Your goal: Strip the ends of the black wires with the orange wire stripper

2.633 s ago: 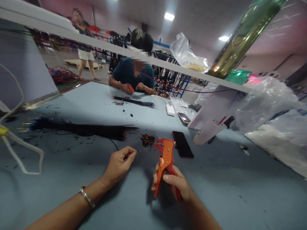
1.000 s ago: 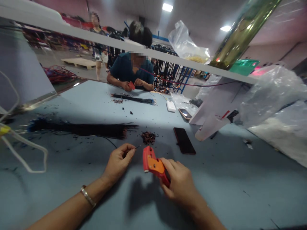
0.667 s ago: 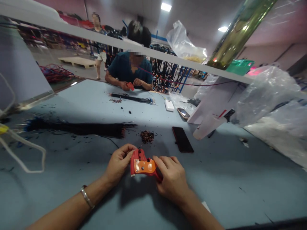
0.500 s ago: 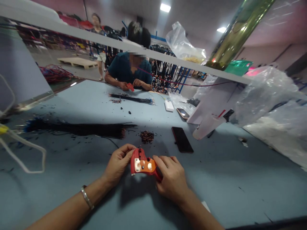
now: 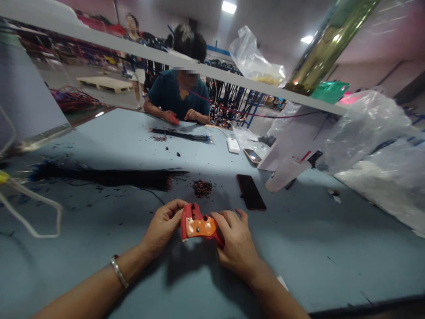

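My right hand (image 5: 237,243) is wrapped round the handles of a red and orange wire stripper (image 5: 200,227), held above the table. At the tool's jaw end, my left hand (image 5: 166,226) is closed in a pinch. A thin black wire (image 5: 152,193) runs from near the bundle into the left hand; its end at the jaws is hidden by the fingers. Beyond my hands lies a thick bundle of black wires (image 5: 109,177). To the right of that bundle sits a small pile of cut insulation bits (image 5: 202,188).
A dark phone (image 5: 251,192), a lighter phone (image 5: 252,156) and a white box (image 5: 233,145) lie on the right. A plastic cup (image 5: 287,173) leans near a panel. Across the table a co-worker (image 5: 179,95) holds a red tool beside another wire bundle (image 5: 182,134). Plastic bags (image 5: 372,119) stand right.
The whole view has shifted slightly. Both hands and the wire stripper keep nearly the same pose. Across the table, the co-worker's red tool has turned and lowered a little.
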Motion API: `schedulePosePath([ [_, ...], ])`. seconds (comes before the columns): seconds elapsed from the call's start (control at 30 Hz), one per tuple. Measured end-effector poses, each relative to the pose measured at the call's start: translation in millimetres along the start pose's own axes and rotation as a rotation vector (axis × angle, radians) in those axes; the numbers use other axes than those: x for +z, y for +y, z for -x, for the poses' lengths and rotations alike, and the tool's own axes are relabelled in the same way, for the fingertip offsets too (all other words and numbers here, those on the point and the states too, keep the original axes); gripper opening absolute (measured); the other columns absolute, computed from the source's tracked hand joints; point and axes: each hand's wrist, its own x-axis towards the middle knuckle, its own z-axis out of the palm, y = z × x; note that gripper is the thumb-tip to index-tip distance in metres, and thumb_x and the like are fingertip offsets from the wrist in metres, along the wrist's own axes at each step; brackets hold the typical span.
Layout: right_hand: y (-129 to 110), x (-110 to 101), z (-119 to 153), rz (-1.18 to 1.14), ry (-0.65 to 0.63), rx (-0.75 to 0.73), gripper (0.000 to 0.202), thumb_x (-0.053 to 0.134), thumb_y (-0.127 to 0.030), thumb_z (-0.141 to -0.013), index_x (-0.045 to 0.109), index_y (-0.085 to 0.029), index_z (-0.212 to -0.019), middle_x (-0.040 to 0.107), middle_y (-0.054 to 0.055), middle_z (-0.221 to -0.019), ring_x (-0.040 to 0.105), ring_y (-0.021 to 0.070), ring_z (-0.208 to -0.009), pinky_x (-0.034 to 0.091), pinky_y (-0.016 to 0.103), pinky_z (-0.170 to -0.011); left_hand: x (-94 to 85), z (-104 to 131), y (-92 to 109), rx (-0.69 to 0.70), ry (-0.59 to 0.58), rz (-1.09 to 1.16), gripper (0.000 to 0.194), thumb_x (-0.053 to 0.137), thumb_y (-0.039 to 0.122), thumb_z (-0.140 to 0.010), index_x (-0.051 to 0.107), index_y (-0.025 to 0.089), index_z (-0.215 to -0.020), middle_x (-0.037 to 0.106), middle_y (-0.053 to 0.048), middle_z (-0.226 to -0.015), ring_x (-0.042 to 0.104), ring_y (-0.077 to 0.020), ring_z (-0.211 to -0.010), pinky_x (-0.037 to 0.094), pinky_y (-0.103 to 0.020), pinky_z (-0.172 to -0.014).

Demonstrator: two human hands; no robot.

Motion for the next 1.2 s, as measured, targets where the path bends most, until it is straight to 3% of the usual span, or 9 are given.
schedulePosePath([
  [0.2, -2.9, 2.2, -1.3, 0.003, 0.108, -0.124, 0.046, 0.056, -0.013, -0.071, 0.054, -0.014, -0.117, 0.059, 0.012, -0.098, 0.056, 0.0257, -0.090, 0.034, 0.047, -0.088, 2.5, -2.4, -0.1, -0.080, 0.097, 0.121, 0.025, 0.071, 0.038, -0.071, 0.059, 0.017, -0.075, 0.058, 0.006, -0.060, 0.048, -0.0078, -0.050, 0.040, -0.017, -0.050],
  [0.3, -7.7, 4.9, -3.4, -0.011, 0.148, -0.164, 0.043, 0.054, -0.014, -0.075, 0.053, -0.014, -0.118, 0.060, 0.013, -0.099, 0.055, 0.0260, -0.092, 0.037, 0.043, -0.083, 4.0, -2.3, -2.0, -0.134, 0.059, 0.157, 0.023, 0.074, 0.033, -0.068, 0.059, 0.017, -0.072, 0.053, 0.008, -0.053, 0.044, -0.0060, -0.045, 0.036, -0.015, -0.046],
  [0.43, -7.1, 9.0, -6.0, -0.017, 0.164, -0.149, 0.045, 0.052, -0.013, -0.073, 0.052, -0.012, -0.118, 0.061, 0.014, -0.100, 0.054, 0.0276, -0.093, 0.039, 0.044, -0.082, 5.6, 0.6, -3.4, -0.126, 0.000, 0.193, 0.021, 0.076, 0.026, -0.063, 0.062, 0.017, -0.076, 0.063, 0.005, -0.064, 0.055, -0.0091, -0.055, 0.044, -0.018, -0.054],
  [0.53, -2.7, 10.9, -7.4, -0.024, 0.168, -0.107, 0.047, 0.053, -0.012, -0.070, 0.053, -0.011, -0.117, 0.060, 0.015, -0.102, 0.054, 0.0283, -0.093, 0.041, 0.044, -0.082, 7.8, 2.3, -0.3, -0.103, -0.035, 0.166, 0.018, 0.076, 0.025, -0.064, 0.062, 0.016, -0.072, 0.064, 0.004, -0.064, 0.054, -0.0091, -0.056, 0.044, -0.018, -0.056],
  [0.8, -0.3, 13.4, -8.6, -0.071, 0.159, -0.082, 0.049, 0.055, -0.013, -0.069, 0.053, -0.011, -0.118, 0.059, 0.015, -0.104, 0.053, 0.0283, -0.095, 0.042, 0.043, -0.083, 12.9, 5.5, 12.9, -0.060, -0.139, 0.018, 0.021, 0.074, 0.034, -0.064, 0.067, 0.014, -0.070, 0.068, 0.000, -0.068, 0.058, -0.0145, -0.065, 0.047, -0.025, -0.069],
  [1.03, 1.3, 12.2, -9.7, -0.096, 0.102, -0.072, 0.050, 0.054, -0.017, -0.066, 0.055, -0.012, -0.116, 0.061, 0.015, -0.101, 0.055, 0.0286, -0.092, 0.043, 0.043, -0.082, 11.0, 6.3, 11.6, -0.046, -0.188, -0.021, 0.024, 0.071, 0.036, -0.068, 0.069, 0.013, -0.075, 0.069, -0.003, -0.074, 0.059, -0.0163, -0.070, 0.046, -0.027, -0.072],
  [1.2, -0.5, 13.0, -11.3, -0.291, -0.017, 0.031, 0.047, 0.055, -0.020, -0.068, 0.055, -0.014, -0.115, 0.062, 0.013, -0.103, 0.056, 0.0272, -0.093, 0.045, 0.040, -0.082, 8.7, 4.1, 7.6, 0.064, -0.115, -0.114, 0.034, 0.071, 0.046, -0.066, 0.058, 0.015, -0.061, 0.052, 0.003, -0.055, 0.042, -0.0105, -0.054, 0.036, -0.021, -0.054],
])
